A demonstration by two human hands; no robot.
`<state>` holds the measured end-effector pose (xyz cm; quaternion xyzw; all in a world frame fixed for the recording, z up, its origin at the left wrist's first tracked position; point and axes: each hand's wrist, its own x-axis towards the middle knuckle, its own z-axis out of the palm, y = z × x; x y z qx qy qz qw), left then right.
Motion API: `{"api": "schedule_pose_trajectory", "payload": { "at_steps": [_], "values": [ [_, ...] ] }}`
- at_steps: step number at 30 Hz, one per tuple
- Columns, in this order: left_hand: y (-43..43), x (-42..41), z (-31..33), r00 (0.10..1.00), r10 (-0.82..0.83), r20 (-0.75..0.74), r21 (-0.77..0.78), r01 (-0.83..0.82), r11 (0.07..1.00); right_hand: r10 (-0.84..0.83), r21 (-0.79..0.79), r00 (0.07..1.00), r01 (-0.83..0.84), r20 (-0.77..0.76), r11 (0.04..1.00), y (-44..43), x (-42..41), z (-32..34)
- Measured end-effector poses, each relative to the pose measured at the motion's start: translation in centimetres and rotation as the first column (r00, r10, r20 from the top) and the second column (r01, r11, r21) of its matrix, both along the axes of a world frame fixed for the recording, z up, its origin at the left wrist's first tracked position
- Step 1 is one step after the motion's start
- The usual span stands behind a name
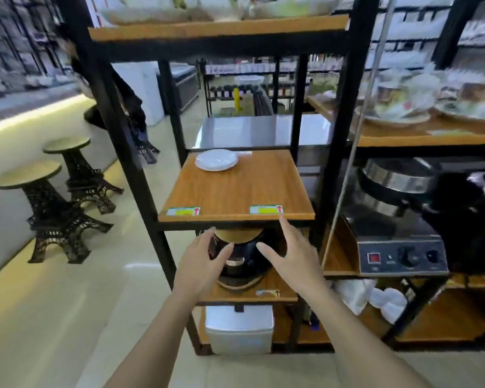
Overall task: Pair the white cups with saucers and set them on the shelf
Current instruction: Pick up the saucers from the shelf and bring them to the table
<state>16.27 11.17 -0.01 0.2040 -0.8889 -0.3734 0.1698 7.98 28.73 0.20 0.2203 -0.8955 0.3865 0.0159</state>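
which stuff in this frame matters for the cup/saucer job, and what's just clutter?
Job:
stack of white saucers, back left of the middle shelf
left hand and right hand, both empty, open
no white cup clearly visible

Clutter:
dark wood-lidded pot on the shelf below, between the hands
white bin
steel appliance
two stools

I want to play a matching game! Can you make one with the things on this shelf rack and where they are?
Things:
1. saucers
2. dark pot
3. white box
4. left hand

Places:
A. under the lower shelf
B. back left of the middle shelf
C. touching the pot's left side
D. on the lower shelf, between both hands

Pairs: 1-B, 2-D, 3-A, 4-C
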Motion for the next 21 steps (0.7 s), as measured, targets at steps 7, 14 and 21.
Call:
{"api": "schedule_pose_trajectory", "payload": {
  "at_steps": [7, 14, 21],
  "values": [
    [-7.1, -7.6, 1.0, 0.999, 0.051, 0.018, 0.017, -0.051, 0.999, -0.003, -0.003, 1.0, 0.003, 0.018, 1.0, -7.2, -9.2, 0.6],
    [-13.2, -15.8, 0.7, 0.997, 0.069, 0.029, 0.077, -0.072, 0.994, -0.021, 0.007, 0.997, 0.02, 0.079, 1.0, -13.7, -17.2, 0.1],
    [-19.3, -23.1, 1.8, 0.997, 0.033, -0.068, 0.032, -0.031, 0.999, -0.094, 0.108, 0.992, 0.085, 0.081, 0.99, -20.1, -23.5, 0.9]
  ]
}}
